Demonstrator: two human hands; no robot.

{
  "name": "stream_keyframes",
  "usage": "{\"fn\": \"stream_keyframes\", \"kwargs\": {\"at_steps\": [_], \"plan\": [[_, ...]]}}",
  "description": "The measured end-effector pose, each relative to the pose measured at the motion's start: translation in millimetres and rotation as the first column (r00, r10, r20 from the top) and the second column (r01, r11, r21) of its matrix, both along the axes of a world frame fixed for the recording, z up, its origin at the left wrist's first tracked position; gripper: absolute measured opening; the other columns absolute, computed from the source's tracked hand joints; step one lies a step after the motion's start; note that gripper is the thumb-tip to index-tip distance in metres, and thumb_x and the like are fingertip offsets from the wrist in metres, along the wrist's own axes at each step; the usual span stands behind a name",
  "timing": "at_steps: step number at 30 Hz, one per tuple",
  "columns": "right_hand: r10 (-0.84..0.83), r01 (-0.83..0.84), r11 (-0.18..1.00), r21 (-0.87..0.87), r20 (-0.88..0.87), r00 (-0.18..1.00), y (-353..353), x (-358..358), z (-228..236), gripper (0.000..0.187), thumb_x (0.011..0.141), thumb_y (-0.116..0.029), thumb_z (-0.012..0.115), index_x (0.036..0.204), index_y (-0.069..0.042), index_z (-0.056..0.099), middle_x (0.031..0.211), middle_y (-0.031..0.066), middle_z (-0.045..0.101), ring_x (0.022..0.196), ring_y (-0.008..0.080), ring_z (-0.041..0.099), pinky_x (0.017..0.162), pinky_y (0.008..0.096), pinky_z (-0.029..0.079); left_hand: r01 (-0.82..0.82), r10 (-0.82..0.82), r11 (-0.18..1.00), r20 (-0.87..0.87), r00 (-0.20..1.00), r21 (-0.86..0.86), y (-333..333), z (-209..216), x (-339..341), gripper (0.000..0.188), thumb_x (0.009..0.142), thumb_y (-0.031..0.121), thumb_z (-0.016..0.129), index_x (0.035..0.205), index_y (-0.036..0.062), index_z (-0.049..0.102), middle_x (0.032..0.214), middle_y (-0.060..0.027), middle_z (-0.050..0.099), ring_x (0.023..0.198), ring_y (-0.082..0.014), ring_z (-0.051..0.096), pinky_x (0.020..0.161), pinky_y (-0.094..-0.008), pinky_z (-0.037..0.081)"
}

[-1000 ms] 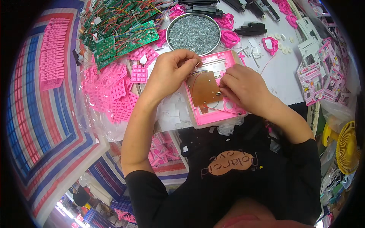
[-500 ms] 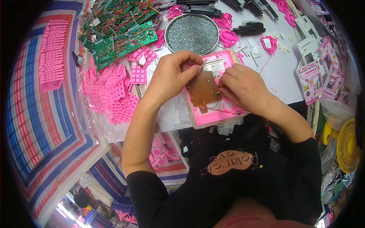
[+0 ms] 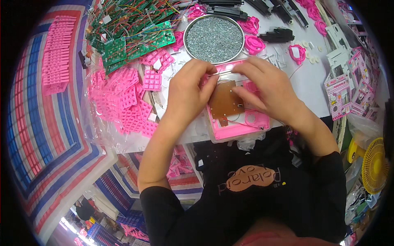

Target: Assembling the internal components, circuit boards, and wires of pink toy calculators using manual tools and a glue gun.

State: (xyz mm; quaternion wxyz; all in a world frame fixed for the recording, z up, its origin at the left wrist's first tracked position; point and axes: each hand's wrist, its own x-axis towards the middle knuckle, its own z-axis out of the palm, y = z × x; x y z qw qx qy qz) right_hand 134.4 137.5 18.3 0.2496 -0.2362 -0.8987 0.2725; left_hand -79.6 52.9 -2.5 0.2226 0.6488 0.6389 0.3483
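A pink plastic casing (image 3: 227,133) lies in front of me with a brown circuit board (image 3: 225,100) inside it. Thin wires run along the board's lower edge. My left hand (image 3: 191,88) is at the casing's upper left, thumb and forefinger pinched together; what is between the fingertips is too small to make out. Over the casing's right side is my right hand (image 3: 271,88), its thumb spread from the fingers above the board. Those fingers reach the metal-coloured strip near the casing's top, and I see nothing held in them.
Beyond the casing stands a round tray (image 3: 185,41) of small metal screws. Green circuit boards (image 3: 150,39) with tangled wires and pink keypads (image 3: 119,98) lie left. Black plastic parts (image 3: 277,35) and pink rings (image 3: 296,53) sit at the back right, a yellow fan (image 3: 374,166) far right.
My right hand has opened, its thumb now apart from the fingers, which moved up toward the casing's top. My left hand stays pinched. The whole view has shifted slightly.
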Motion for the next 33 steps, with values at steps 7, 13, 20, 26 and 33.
{"fn": "stream_keyframes", "kwargs": {"at_steps": [7, 13, 20, 26, 33], "plan": [[0.152, -0.164, 0.981, 0.102, 0.122, 0.981, 14.7, -29.9, -19.7, 0.033, 0.081, -0.011, 0.071, 0.113, -0.009, 0.065, 0.115, 0.0075, 0.064, 0.100, 0.0279, 0.067, 0.076, 0.0398, 0.057, -0.108, 0.107, 0.994, -0.254, 0.961, 0.009, -38.8, 3.8, 12.7, 0.050, 0.073, 0.022, 0.087, 0.114, 0.0052, 0.064, 0.115, -0.0154, 0.058, 0.103, -0.0341, 0.059, 0.085, -0.0436, 0.047], [0.149, -0.168, 0.976, 0.137, 0.141, 0.979, 17.5, -28.6, -24.5, 0.020, 0.079, -0.013, 0.070, 0.097, -0.007, 0.066, 0.115, 0.0070, 0.064, 0.099, 0.0268, 0.066, 0.073, 0.0392, 0.057, -0.100, 0.070, 0.992, -0.317, 0.946, -0.077, -40.4, 6.4, 20.1, 0.066, 0.071, 0.035, 0.090, 0.122, 0.0050, 0.062, 0.121, -0.0174, 0.054, 0.104, -0.0349, 0.058, 0.085, -0.0469, 0.044], [0.154, -0.176, 0.979, 0.104, 0.189, 0.970, 19.8, -32.9, -19.8, 0.018, 0.079, -0.013, 0.068, 0.095, -0.006, 0.065, 0.116, 0.0077, 0.064, 0.099, 0.0261, 0.067, 0.071, 0.0388, 0.057, -0.069, 0.038, 0.980, -0.163, 0.986, -0.189, -44.2, 5.4, 16.4, 0.078, 0.064, 0.033, 0.093, 0.130, 0.0077, 0.059, 0.129, -0.0154, 0.048, 0.103, -0.0279, 0.054, 0.088, -0.0454, 0.039], [0.153, -0.169, 0.982, 0.086, 0.162, 0.975, 20.6, -33.0, -18.9, 0.018, 0.080, -0.012, 0.067, 0.097, -0.006, 0.063, 0.113, 0.0085, 0.064, 0.098, 0.0268, 0.067, 0.070, 0.0385, 0.056, -0.010, -0.021, 0.967, -0.119, 0.993, -0.254, -36.3, 10.2, 12.2, 0.083, 0.060, 0.027, 0.096, 0.129, 0.0055, 0.057, 0.128, -0.0176, 0.045, 0.108, -0.0307, 0.051, 0.092, -0.0465, 0.037], [0.118, -0.133, 0.989, 0.059, 0.212, 0.970, 13.6, -34.7, -20.4, 0.018, 0.080, -0.014, 0.066, 0.097, -0.007, 0.061, 0.115, 0.0067, 0.061, 0.096, 0.0253, 0.065, 0.066, 0.0375, 0.055, -0.004, -0.004, 0.940, -0.022, 1.000, -0.340, -32.9, 8.4, 15.3, 0.079, 0.058, 0.024, 0.099, 0.118, 0.0022, 0.052, 0.122, -0.0225, 0.041, 0.115, -0.0375, 0.042, 0.098, -0.0476, 0.039]]}}
